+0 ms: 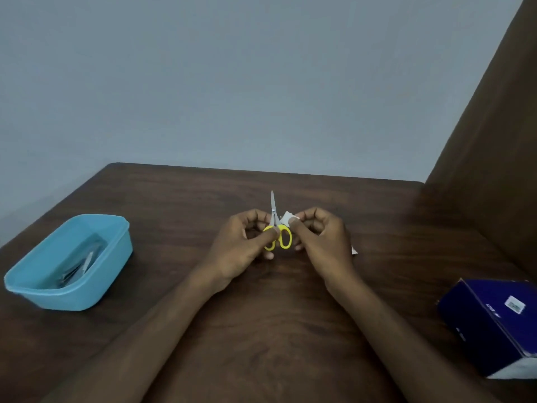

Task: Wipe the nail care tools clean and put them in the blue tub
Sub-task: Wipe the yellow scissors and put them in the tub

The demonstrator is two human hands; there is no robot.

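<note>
Over the middle of the table (290,301), the left hand (241,245) pinches small yellow-handled scissors (277,228), blades closed and pointing away. The right hand (322,239) pinches a white wipe (288,219) against them. The blue tub (69,263) sits well to the left, holding metal tools (78,267). A dark blue box (491,324) lies right.

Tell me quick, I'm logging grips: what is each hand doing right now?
Left hand: pinching the yellow-handled scissors at the handles, blades pointing away.
Right hand: pinching a small white wipe beside the scissors.
</note>
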